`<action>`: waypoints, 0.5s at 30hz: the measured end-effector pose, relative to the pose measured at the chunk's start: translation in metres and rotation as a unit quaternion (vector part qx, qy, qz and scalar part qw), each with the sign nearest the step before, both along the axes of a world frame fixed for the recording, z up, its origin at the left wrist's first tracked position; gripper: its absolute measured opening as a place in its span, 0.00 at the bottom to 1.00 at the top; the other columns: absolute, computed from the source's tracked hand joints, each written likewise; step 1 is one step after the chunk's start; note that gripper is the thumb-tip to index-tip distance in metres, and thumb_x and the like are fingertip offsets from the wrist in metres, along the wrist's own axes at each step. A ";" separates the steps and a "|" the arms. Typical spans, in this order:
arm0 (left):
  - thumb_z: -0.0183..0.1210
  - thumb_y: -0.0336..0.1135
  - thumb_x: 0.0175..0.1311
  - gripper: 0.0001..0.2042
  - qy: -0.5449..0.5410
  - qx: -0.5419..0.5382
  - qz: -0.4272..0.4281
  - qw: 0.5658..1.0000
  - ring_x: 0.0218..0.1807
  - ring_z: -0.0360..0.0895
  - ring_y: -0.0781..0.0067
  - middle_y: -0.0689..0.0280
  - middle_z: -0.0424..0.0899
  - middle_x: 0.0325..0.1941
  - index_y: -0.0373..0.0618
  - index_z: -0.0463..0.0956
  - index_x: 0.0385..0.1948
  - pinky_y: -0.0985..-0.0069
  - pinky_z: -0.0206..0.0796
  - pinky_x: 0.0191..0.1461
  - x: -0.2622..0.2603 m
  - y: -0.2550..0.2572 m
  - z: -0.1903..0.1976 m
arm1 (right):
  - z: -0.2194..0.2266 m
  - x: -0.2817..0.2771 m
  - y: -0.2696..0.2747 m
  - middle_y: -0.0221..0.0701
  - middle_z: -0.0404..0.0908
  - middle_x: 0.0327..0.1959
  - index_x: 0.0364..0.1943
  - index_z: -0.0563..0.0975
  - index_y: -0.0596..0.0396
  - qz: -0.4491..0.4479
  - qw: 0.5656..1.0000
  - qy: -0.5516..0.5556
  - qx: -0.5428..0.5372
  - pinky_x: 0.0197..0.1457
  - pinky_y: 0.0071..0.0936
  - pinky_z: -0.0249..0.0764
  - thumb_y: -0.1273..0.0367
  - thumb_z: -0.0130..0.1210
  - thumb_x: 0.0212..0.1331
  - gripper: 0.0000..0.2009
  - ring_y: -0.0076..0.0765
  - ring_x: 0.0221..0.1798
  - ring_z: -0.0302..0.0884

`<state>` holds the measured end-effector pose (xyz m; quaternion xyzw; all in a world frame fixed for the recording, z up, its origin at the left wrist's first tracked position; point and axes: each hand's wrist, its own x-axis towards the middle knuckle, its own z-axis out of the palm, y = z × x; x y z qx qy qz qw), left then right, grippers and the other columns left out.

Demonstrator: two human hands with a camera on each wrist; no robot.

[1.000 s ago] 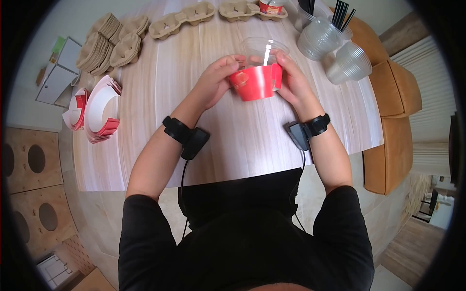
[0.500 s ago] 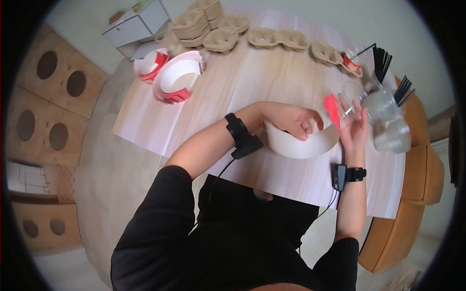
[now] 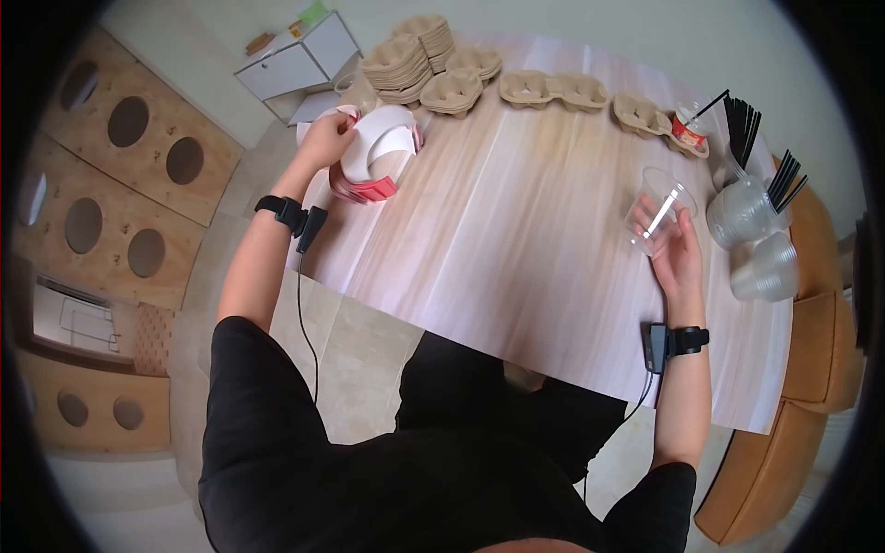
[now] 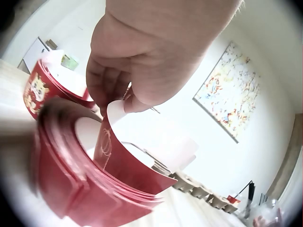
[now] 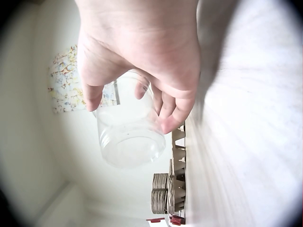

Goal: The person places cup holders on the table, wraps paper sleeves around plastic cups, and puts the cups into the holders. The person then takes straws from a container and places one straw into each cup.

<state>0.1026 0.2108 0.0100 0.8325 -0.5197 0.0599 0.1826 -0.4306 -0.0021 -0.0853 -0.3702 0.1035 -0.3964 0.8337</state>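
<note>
My left hand [image 3: 329, 140] is over the paper cup sleeves at the table's far left. In the left wrist view its thumb and fingers pinch the end of a curved red cup sleeve [image 4: 125, 158], white inside, which stands within a nested stack of red sleeves [image 4: 90, 198]. Behind it is another group of sleeves [image 4: 40, 92] with a cartoon print. On the right, my right hand [image 3: 680, 253] holds a clear plastic cup [image 3: 656, 207], tilted above the table. The right wrist view shows thumb and fingers around the cup's side.
Stacked cardboard cup carriers [image 3: 398, 72] stand at the back left, with a carrier [image 3: 553, 92] laid out beside them. Another carrier [image 3: 641, 118] holds a red-sleeved cup [image 3: 688, 127] with a straw. Stacked clear cups [image 3: 765, 267] and black straws [image 3: 740, 129] line the right edge.
The red sleeve around the cup is gone from it. My left hand has moved from the cup to the sleeve stack at far left. My right hand keeps the cup; the view has turned left.
</note>
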 end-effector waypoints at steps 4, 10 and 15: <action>0.57 0.35 0.53 0.09 0.005 0.088 0.032 0.996 0.34 0.78 0.53 0.55 0.82 0.29 0.39 0.78 0.30 0.63 0.69 0.40 -0.005 0.011 0.001 | 0.000 -0.001 0.000 0.51 0.68 0.61 0.55 0.67 0.50 0.005 1.000 0.016 0.003 0.58 0.41 0.73 0.57 0.49 0.67 0.18 0.51 0.59 0.72; 0.58 0.33 0.51 0.09 -0.045 0.159 0.044 0.985 0.40 0.79 0.51 0.53 0.82 0.35 0.42 0.78 0.33 0.61 0.70 0.44 -0.005 0.004 -0.009 | -0.006 -0.006 -0.001 0.50 0.69 0.60 0.57 0.67 0.50 0.005 1.000 0.018 -0.008 0.57 0.42 0.73 0.59 0.50 0.66 0.19 0.51 0.59 0.72; 0.54 0.28 0.52 0.09 -0.065 -0.040 -0.156 0.985 0.41 0.76 0.51 0.50 0.78 0.39 0.39 0.73 0.35 0.62 0.69 0.44 -0.057 -0.013 -0.010 | -0.004 -0.004 0.003 0.49 0.69 0.60 0.59 0.64 0.51 -0.002 0.999 0.025 -0.023 0.56 0.44 0.74 0.60 0.50 0.66 0.21 0.52 0.57 0.73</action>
